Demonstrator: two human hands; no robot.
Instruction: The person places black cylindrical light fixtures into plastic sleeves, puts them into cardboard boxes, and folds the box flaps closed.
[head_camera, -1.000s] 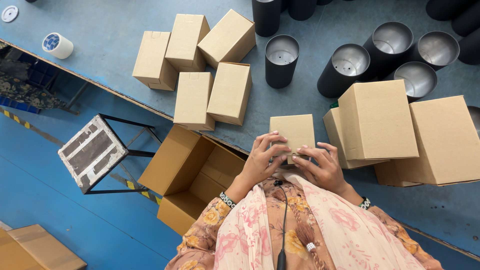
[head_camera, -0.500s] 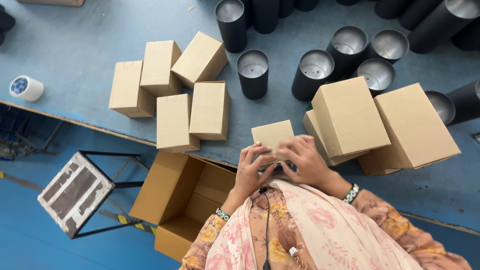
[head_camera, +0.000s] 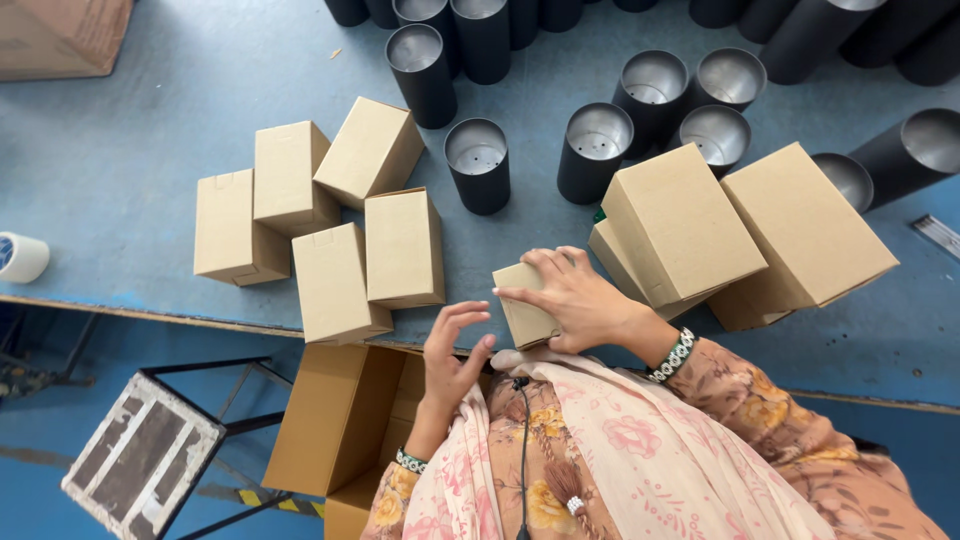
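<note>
A right hand (head_camera: 580, 300) presses a small box (head_camera: 525, 305) at the tabletop (head_camera: 150, 120) edge, hiding much of it. The left hand (head_camera: 450, 355), on the box a second ago, now hangs open and empty beside it. Below the box, an open carton (head_camera: 330, 420) shows no visible contents.

- Blue-grey worktable (head_camera: 180, 60) fills the upper frame; surface scuffed, its front edge worn and running left to right.
- Blue floor (head_camera: 60, 470) at lower left, with a yellow-and-black hazard stripe (head_camera: 262, 497) near the bottom.
- Black metal-framed stool (head_camera: 140, 465) at lower left — seat grey and chipped.
- Light even, soft shadows, no window in view.
</note>
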